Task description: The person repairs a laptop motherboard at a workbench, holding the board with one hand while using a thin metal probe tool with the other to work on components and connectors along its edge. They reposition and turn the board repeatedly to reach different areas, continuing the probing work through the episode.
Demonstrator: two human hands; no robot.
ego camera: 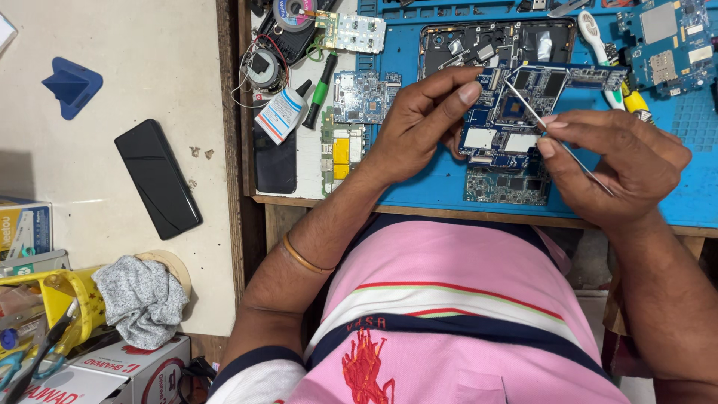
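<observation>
My left hand (419,123) holds a blue circuit board (516,112) by its left edge, lifted over the blue work mat (426,187). My right hand (621,161) pinches thin metal tweezers (553,135). Their tip rests on the board near a dark chip. Under the held board, a second circuit board (507,187) lies flat on the mat. Behind them sits an opened phone body (479,41) with its insides showing.
More circuit boards (365,96) lie left on the mat, and another (669,45) at the far right. A glue tube (283,112), a green-handled tool (320,90), a black phone (158,178), a blue triangular stand (71,86), a grey cloth (140,299) and a white-handled brush (598,41) lie around.
</observation>
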